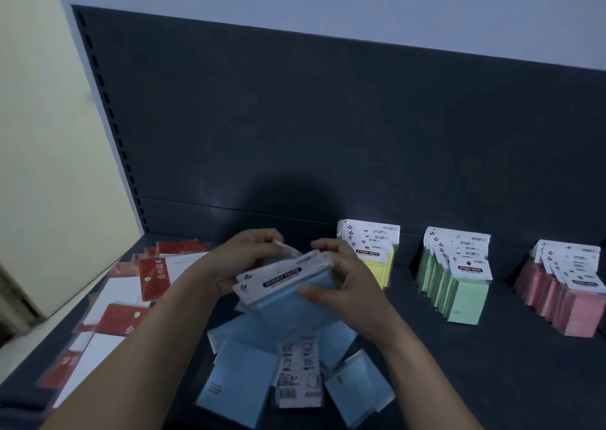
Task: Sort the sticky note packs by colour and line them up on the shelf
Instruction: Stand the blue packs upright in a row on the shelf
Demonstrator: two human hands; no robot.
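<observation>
- Both hands are up over the shelf, gripping one blue stack of sticky note packs between them.
- left hand: fingers curled round the far left end of the stack, at the white header cards.
- right hand: thumb pressed on the blue face at the near side, fingers wrapped over the right edge.
- The stack is tilted, with the "STICKY NOTE" header facing the camera and the pack edges not quite flush.
- It is held off the shelf, right above the loose blue packs.
- The loose blue packs lie flat near the front edge, scattered and overlapping at mixed angles.
- One of them, the barcode pack, lies with its printed white back up in the middle of the pile.
- yellow row: packs standing against the back panel, just beyond the right hand.
- green row: to the right of the yellow, apart from it, packs leaning back in a front-to-back line.
- pink row: furthest right, same arrangement, apart from the green.
- red-and-white packs: lying flat and overlapping at the left end of the shelf, next to the pale wall.
- Lighting is dim, so the small print on the headers can't be read.
</observation>
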